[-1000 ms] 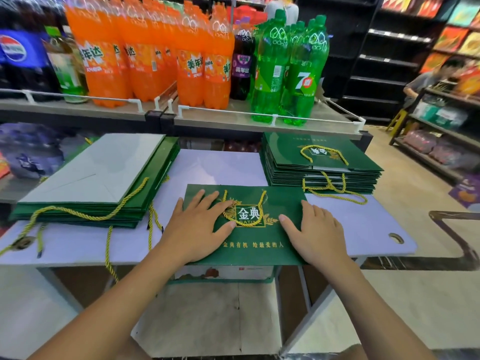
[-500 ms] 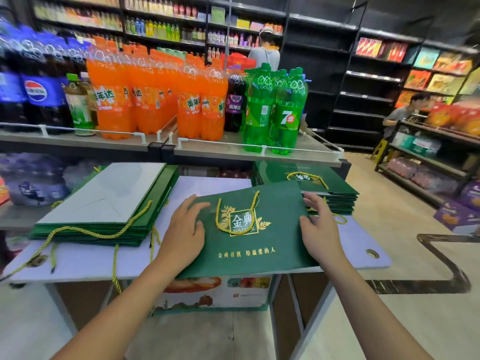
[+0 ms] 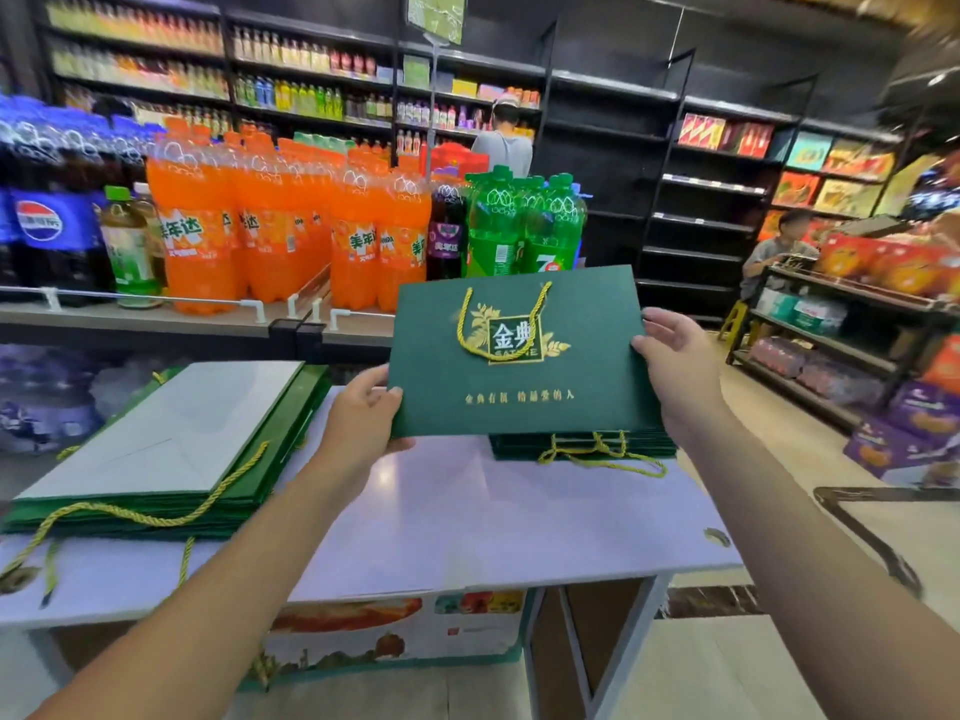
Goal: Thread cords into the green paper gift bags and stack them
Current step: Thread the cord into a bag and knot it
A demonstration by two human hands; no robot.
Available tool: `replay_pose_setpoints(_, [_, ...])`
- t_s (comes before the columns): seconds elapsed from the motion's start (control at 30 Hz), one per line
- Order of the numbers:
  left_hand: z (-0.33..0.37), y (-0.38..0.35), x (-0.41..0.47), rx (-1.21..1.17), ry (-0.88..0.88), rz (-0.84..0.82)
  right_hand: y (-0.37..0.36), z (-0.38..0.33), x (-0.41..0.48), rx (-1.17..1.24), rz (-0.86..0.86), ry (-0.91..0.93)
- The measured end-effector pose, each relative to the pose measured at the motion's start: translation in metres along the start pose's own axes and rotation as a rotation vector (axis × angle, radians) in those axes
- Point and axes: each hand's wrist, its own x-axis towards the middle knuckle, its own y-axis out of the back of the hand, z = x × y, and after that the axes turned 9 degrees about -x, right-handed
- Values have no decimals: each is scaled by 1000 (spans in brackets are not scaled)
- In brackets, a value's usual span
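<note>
A flat green paper gift bag (image 3: 566, 366) with a gold logo and a yellow cord handle hangs in the air above the right side of the white table (image 3: 467, 517). My left hand (image 3: 361, 418) grips its lower left edge, thumb on top. My right hand (image 3: 675, 356) grips its right edge. Directly under it lies a stack of corded green bags (image 3: 582, 445), mostly hidden, with yellow cords (image 3: 602, 459) spilling forward. On the table's left sits a second pile of green bags (image 3: 171, 459), white side up, with loose yellow cords (image 3: 130, 514) draped over it.
A shelf of orange, green and blue soda bottles (image 3: 270, 236) runs just behind the table. Dark store shelving stands further back, with a person (image 3: 501, 142) at it and another seated (image 3: 779, 252) at the right. Boxes (image 3: 904, 433) line the right aisle.
Both hands lifted the green bag off the table's front and carried it up and to the right, over the right-hand stack. The camera view tilted upward.
</note>
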Motion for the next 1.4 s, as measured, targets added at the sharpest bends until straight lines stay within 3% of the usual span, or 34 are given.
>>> replay_pose_setpoints(0.27, [28,-94,76,-67,46,-36,28,2,104,-291,-81,44])
replay_pose_setpoints(0.5, [-12,-130,107,303,-56,-104,37,62,154,-471,-82,-32])
replay_pose_setpoints(0.8, [-83,-115,128,614,31,-160,20,140,155,-653,-195,-39])
replay_pose_setpoints(1.2, [-71,-124,112,944,-54,-180,23,175,157,-765,-233,-81])
replay_pose_setpoints(1.3, [-65,-120,108,949,-54,-182,19,163,144,-874,-143,-17])
replay_pose_setpoints(1.4, [-54,-108,97,1009,-126,-158,0,142,115,-928,-100,191])
